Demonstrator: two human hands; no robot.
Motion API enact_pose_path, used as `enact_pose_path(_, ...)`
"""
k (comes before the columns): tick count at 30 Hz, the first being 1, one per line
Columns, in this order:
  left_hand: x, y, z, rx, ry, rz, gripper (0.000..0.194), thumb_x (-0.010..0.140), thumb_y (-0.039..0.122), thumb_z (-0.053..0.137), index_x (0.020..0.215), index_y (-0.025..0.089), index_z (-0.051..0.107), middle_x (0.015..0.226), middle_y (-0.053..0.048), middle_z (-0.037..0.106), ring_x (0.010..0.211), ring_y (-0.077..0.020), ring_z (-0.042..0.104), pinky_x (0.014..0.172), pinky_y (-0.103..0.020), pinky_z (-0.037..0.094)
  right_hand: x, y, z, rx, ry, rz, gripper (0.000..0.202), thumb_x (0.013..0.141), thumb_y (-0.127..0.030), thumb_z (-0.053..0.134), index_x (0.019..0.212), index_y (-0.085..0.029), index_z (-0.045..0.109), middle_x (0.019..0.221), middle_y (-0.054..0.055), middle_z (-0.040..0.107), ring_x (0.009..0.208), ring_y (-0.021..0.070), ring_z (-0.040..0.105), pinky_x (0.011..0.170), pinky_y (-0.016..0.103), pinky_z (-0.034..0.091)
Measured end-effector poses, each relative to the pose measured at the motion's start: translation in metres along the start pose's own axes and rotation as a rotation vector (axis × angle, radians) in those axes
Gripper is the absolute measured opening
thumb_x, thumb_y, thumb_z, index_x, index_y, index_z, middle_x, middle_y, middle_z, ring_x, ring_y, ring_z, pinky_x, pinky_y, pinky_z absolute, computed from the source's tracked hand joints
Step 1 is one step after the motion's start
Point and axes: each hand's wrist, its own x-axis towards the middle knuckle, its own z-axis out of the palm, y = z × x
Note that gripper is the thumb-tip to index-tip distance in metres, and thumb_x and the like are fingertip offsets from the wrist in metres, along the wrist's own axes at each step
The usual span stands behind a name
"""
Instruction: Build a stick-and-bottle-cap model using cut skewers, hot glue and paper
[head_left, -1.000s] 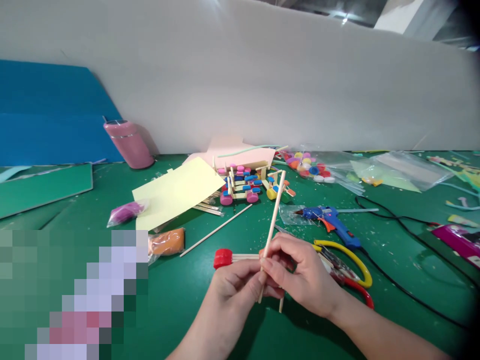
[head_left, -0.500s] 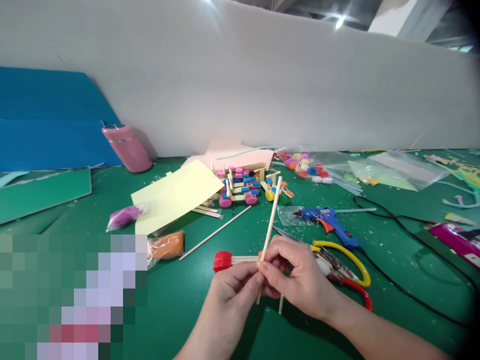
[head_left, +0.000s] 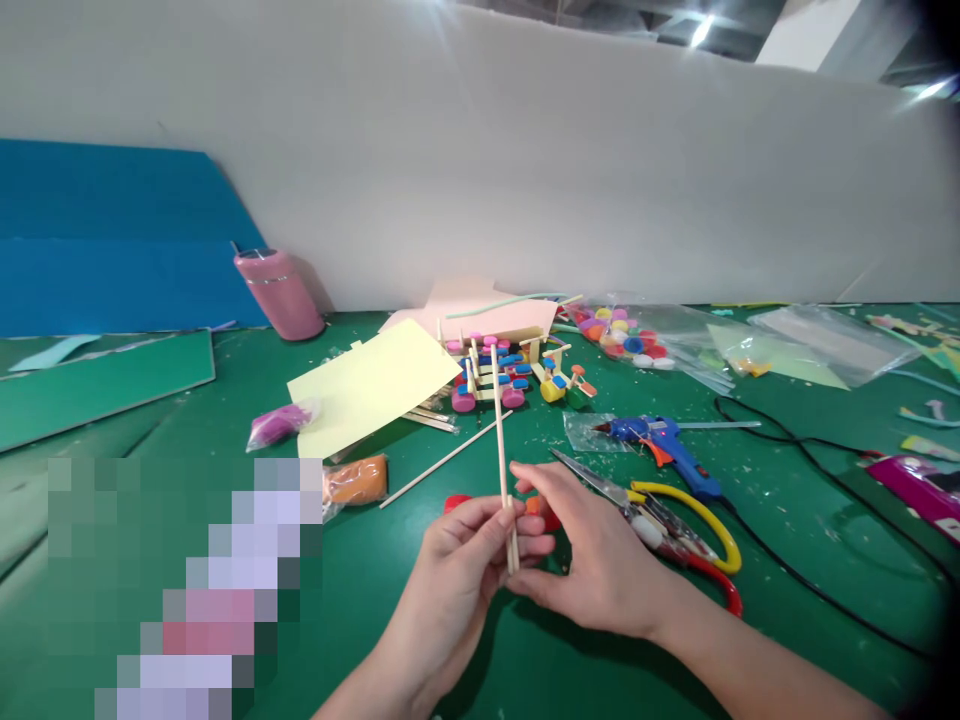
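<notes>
Between thumb and fingers, my left hand [head_left: 454, 580] pinches a long wooden stick [head_left: 498, 420], upright, with a shorter stick piece beside its lower end. My right hand [head_left: 611, 565] is at the right of the sticks, thumb and index finger spread apart, the thumb close to their bottom ends; whether it touches them I cannot tell. Behind my hands, a red cap [head_left: 456, 502] and an orange-and-red piece [head_left: 534, 506] lie partly hidden on the table. A single loose stick [head_left: 442, 462] lies beyond my left hand.
Scissors [head_left: 724, 540] with yellow and red handles and a blue glue gun [head_left: 667, 445] with a black cord lie right. Small wheeled models [head_left: 491, 380], a bag of coloured caps [head_left: 626, 335] and yellow sheets [head_left: 375, 385] lie behind. A pink tumbler [head_left: 285, 300] and orange packet [head_left: 356, 482] stand left.
The long stick has swung from leaning right to nearly upright, slightly left. My right hand has loosened its pinch and spread its fingers; my left hand keeps hold. The view has shifted slightly.
</notes>
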Motion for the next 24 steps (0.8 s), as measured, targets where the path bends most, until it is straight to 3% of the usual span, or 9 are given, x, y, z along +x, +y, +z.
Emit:
enact_pose_path(9, 0.002, 0.002, -0.002, -0.094, 0.019, -0.003, 0.006, 0.075, 0.015, 0.063, 0.077, 0.011, 0.066, 0.067, -0.008, 0.070, 0.064, -0.0164, 0.067, 0.063, -0.024, 0.051, 0.005, 0.000, 0.004, -0.137, 0.032, -0.123, 0.066, 0.070, -0.037, 0.066, 0.126, -0.019, 0.037, 0.116, 0.010, 0.050, 0.105, 0.0230, 0.047, 0.088, 0.036, 0.043)
enact_pose_path(17, 0.004, 0.002, -0.006, -0.151, -0.035, 0.004, 0.008, 0.076, 0.012, 0.060, 0.078, 0.010, 0.067, 0.069, -0.008, 0.070, 0.063, -0.0151, 0.067, 0.059, -0.021, 0.051, 0.001, 0.006, 0.011, -0.199, 0.111, -0.285, 0.057, 0.076, -0.034, 0.061, 0.125, -0.019, 0.038, 0.108, 0.010, 0.054, 0.093, 0.0223, 0.052, 0.079, 0.037, 0.046)
enact_pose_path(21, 0.002, 0.003, -0.006, -0.142, -0.016, -0.033, 0.007, 0.073, 0.015, 0.065, 0.078, 0.010, 0.067, 0.070, -0.009, 0.071, 0.064, -0.0170, 0.067, 0.053, -0.020, 0.050, 0.001, 0.003, 0.010, -0.190, 0.111, -0.284, 0.056, 0.076, -0.036, 0.062, 0.125, -0.019, 0.038, 0.106, 0.009, 0.055, 0.091, 0.0221, 0.053, 0.078, 0.037, 0.046)
enact_pose_path(24, 0.002, 0.005, -0.006, -0.116, 0.024, -0.055, 0.010, 0.071, 0.018, 0.068, 0.078, 0.010, 0.066, 0.072, -0.010, 0.072, 0.065, -0.0173, 0.068, 0.059, -0.023, 0.052, -0.004, 0.004, -0.003, -0.181, 0.121, -0.210, 0.058, 0.074, -0.039, 0.063, 0.123, -0.020, 0.039, 0.109, 0.010, 0.053, 0.094, 0.0231, 0.052, 0.079, 0.036, 0.046)
